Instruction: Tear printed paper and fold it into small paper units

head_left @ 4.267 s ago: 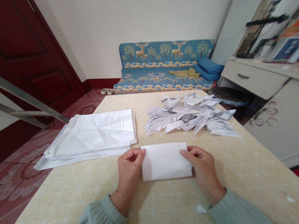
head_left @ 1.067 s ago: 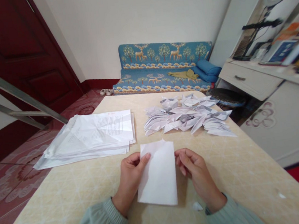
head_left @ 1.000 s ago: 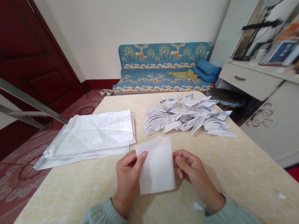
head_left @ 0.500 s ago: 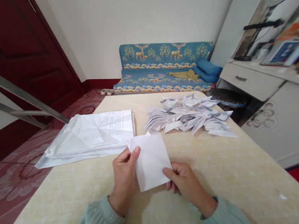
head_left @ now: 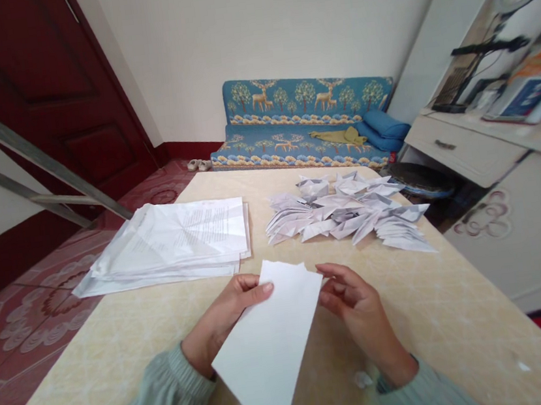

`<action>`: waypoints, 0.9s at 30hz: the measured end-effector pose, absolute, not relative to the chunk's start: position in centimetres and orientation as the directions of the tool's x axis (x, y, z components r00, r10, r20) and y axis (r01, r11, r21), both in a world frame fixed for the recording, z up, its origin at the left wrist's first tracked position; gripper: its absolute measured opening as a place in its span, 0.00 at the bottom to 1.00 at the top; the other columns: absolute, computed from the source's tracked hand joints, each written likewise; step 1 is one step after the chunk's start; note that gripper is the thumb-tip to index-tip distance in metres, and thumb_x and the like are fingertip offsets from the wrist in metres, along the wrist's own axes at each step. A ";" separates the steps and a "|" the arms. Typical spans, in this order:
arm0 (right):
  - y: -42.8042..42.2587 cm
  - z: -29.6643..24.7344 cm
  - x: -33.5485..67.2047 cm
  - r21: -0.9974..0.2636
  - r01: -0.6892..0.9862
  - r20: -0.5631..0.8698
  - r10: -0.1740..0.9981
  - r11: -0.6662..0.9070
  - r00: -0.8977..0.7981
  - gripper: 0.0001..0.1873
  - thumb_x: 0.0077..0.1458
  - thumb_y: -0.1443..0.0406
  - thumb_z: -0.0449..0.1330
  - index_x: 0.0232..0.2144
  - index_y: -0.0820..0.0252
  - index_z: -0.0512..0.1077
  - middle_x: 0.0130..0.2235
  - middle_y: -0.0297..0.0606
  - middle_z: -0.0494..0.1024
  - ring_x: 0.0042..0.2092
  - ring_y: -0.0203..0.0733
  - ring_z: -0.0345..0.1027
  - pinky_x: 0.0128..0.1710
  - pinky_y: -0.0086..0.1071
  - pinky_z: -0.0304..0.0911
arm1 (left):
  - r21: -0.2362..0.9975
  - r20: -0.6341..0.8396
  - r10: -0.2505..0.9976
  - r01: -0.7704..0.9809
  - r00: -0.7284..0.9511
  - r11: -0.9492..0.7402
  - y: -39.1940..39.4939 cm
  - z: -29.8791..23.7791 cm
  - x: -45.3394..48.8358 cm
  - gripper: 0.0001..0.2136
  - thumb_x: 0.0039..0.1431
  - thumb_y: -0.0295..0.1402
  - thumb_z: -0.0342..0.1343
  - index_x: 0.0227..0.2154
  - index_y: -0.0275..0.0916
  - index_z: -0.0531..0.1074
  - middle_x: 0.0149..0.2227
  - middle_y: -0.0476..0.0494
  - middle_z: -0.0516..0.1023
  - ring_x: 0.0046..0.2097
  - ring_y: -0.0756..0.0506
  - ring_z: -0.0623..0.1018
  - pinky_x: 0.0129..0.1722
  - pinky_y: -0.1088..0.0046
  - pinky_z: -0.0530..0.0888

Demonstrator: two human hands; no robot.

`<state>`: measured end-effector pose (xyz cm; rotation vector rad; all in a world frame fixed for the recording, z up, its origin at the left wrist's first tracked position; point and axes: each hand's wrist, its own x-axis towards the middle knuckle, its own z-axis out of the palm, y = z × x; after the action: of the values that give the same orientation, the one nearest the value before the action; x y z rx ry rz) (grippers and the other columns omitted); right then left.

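A white folded sheet of paper [head_left: 273,347] slants above the beige table [head_left: 463,323], its lower end raised towards me. My left hand [head_left: 236,302] pinches its upper left edge with thumb on top. At the upper right corner of the paper is my right hand [head_left: 354,300], fingers curled and fingertips touching or just off the edge; I cannot tell which. Both sleeves are pale green.
A stack of flat printed sheets [head_left: 177,243] lies at the table's left. A heap of folded paper pieces [head_left: 351,215] lies at the back right. A small paper scrap [head_left: 364,379] sits by my right wrist. Beyond stand a blue patterned cushion seat [head_left: 300,126], white drawers [head_left: 461,146] and a dark red door [head_left: 40,93].
The paper went from lying crosswise to standing lengthwise, and now swings out long and slanted towards me. My right hand moved from its lower edge up to the top right corner.
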<state>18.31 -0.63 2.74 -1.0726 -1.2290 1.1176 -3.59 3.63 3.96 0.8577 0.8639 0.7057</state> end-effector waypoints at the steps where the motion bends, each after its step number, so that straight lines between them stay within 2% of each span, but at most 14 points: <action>1: -0.7 2.9 18.1 -0.987 -0.036 0.155 0.988 0.154 -0.013 0.22 0.51 0.64 0.63 0.49 0.51 0.67 0.45 0.38 0.72 0.36 0.37 0.68 0.35 0.30 0.65 | 0.849 -0.356 0.775 -0.165 0.522 0.501 3.5 3.9 -3.5 0.15 0.43 0.40 0.65 0.28 0.30 0.77 0.23 0.43 0.76 0.20 0.53 0.70 0.19 0.80 0.63; 3: -1.0 3.3 17.6 -0.977 0.005 0.213 0.973 0.214 -0.091 0.24 0.49 0.64 0.64 0.50 0.50 0.68 0.51 0.40 0.68 0.44 0.42 0.67 0.39 0.32 0.65 | 0.832 -0.361 0.696 -0.122 0.621 0.541 3.2 3.6 -3.1 0.16 0.43 0.41 0.65 0.27 0.30 0.77 0.22 0.44 0.76 0.19 0.54 0.69 0.19 0.81 0.61; 5: -1.1 3.5 17.2 -0.958 0.029 0.276 0.944 0.285 -0.180 0.21 0.48 0.64 0.64 0.47 0.50 0.71 0.53 0.41 0.67 0.50 0.46 0.64 0.44 0.34 0.64 | 0.809 -0.367 0.611 -0.084 0.701 0.582 2.7 3.3 -2.5 0.16 0.42 0.42 0.65 0.26 0.30 0.77 0.21 0.45 0.74 0.19 0.54 0.68 0.19 0.80 0.59; 8: -1.1 3.6 17.1 -0.951 -0.019 0.302 0.913 0.309 -0.275 0.13 0.49 0.63 0.63 0.40 0.49 0.76 0.50 0.40 0.70 0.47 0.46 0.67 0.43 0.36 0.65 | 0.767 -0.375 0.505 -0.046 0.777 0.640 1.9 2.8 -1.6 0.15 0.40 0.41 0.66 0.24 0.31 0.78 0.20 0.47 0.73 0.19 0.54 0.66 0.20 0.79 0.58; 10: -1.1 3.7 17.2 -0.952 -0.065 0.305 0.910 0.299 -0.282 0.15 0.47 0.61 0.64 0.41 0.47 0.76 0.51 0.40 0.70 0.47 0.47 0.68 0.42 0.37 0.65 | 0.758 -0.383 0.463 -0.015 0.800 0.652 1.7 2.7 -1.2 0.14 0.40 0.40 0.66 0.24 0.32 0.78 0.20 0.47 0.73 0.18 0.54 0.65 0.19 0.79 0.57; 12: -1.4 4.0 17.2 -0.949 -0.067 0.316 0.910 0.310 -0.269 0.16 0.45 0.61 0.66 0.40 0.47 0.76 0.53 0.40 0.69 0.50 0.49 0.65 0.46 0.39 0.63 | 0.764 -0.389 0.448 0.010 0.805 0.645 1.6 2.5 -1.0 0.13 0.40 0.39 0.66 0.22 0.32 0.78 0.18 0.49 0.72 0.17 0.55 0.63 0.19 0.79 0.57; 14: -1.7 4.3 17.2 -0.942 -0.063 0.335 0.901 0.330 -0.277 0.08 0.45 0.62 0.66 0.33 0.50 0.79 0.47 0.40 0.74 0.47 0.48 0.67 0.46 0.38 0.62 | 0.795 -0.428 0.492 0.057 0.758 0.604 1.7 2.2 -0.8 0.11 0.40 0.38 0.66 0.19 0.32 0.77 0.16 0.50 0.69 0.16 0.55 0.62 0.17 0.79 0.58; 16: -1.9 4.0 17.2 -0.947 -0.092 0.321 0.921 0.308 -0.219 0.01 0.45 0.64 0.66 0.24 0.53 0.79 0.33 0.37 0.78 0.36 0.43 0.70 0.38 0.34 0.64 | 0.844 -0.493 0.644 0.142 0.585 0.517 1.7 2.0 -0.5 0.13 0.45 0.39 0.62 0.16 0.33 0.75 0.13 0.50 0.67 0.15 0.52 0.63 0.14 0.78 0.59; 18: -1.8 3.4 17.3 -0.961 -0.163 0.222 0.975 0.222 0.022 0.01 0.44 0.65 0.67 0.24 0.55 0.78 0.26 0.34 0.77 0.30 0.39 0.69 0.31 0.32 0.64 | 0.866 -0.500 0.772 0.224 0.393 0.448 1.6 1.8 -0.1 0.16 0.52 0.40 0.57 0.18 0.32 0.75 0.14 0.47 0.69 0.17 0.50 0.66 0.14 0.77 0.61; 19: -1.6 3.0 17.3 -0.962 -0.215 0.132 0.975 0.170 0.177 0.03 0.43 0.65 0.68 0.25 0.55 0.78 0.26 0.33 0.78 0.29 0.39 0.69 0.31 0.31 0.64 | 0.872 -0.490 0.792 0.210 0.364 0.442 1.5 1.8 0.1 0.16 0.54 0.39 0.55 0.20 0.31 0.76 0.16 0.44 0.71 0.19 0.50 0.69 0.15 0.78 0.63; 21: -1.1 2.4 17.5 -0.942 -0.323 -0.044 0.921 0.091 0.388 0.08 0.42 0.62 0.68 0.29 0.56 0.77 0.29 0.32 0.80 0.30 0.39 0.70 0.30 0.32 0.66 | 0.873 -0.446 0.753 0.052 0.484 0.484 1.1 2.1 0.8 0.13 0.55 0.37 0.56 0.28 0.31 0.77 0.24 0.41 0.76 0.23 0.51 0.72 0.19 0.81 0.65; 23: -0.7 2.0 17.5 -0.922 -0.383 -0.132 0.881 0.060 0.455 0.12 0.43 0.61 0.68 0.32 0.57 0.76 0.32 0.34 0.81 0.31 0.41 0.72 0.30 0.33 0.67 | 0.839 -0.309 0.715 -0.175 0.627 0.516 0.5 2.7 1.6 0.13 0.50 0.36 0.61 0.37 0.33 0.76 0.35 0.38 0.78 0.30 0.51 0.76 0.25 0.82 0.68; 25: -0.7 1.9 17.1 -0.924 -0.379 -0.134 0.876 0.059 0.464 0.15 0.43 0.60 0.67 0.35 0.58 0.75 0.35 0.36 0.81 0.33 0.42 0.73 0.32 0.35 0.69 | 0.792 -0.144 0.745 -0.375 0.651 0.481 -0.2 3.4 2.7 0.23 0.45 0.36 0.66 0.46 0.36 0.72 0.46 0.36 0.75 0.40 0.46 0.77 0.34 0.77 0.71; 27: -0.9 1.8 16.3 -0.940 -0.334 -0.098 0.879 0.072 0.466 0.18 0.42 0.61 0.68 0.38 0.60 0.74 0.36 0.39 0.81 0.35 0.44 0.74 0.35 0.36 0.70 | 0.724 -0.077 0.796 -0.515 0.601 0.459 -0.8 3.8 4.0 0.27 0.44 0.37 0.66 0.49 0.36 0.70 0.49 0.34 0.73 0.47 0.41 0.74 0.44 0.70 0.70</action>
<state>16.28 -0.95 1.85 -1.1578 -0.5920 0.9956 3.99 -0.79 3.83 0.7179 0.4410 0.8394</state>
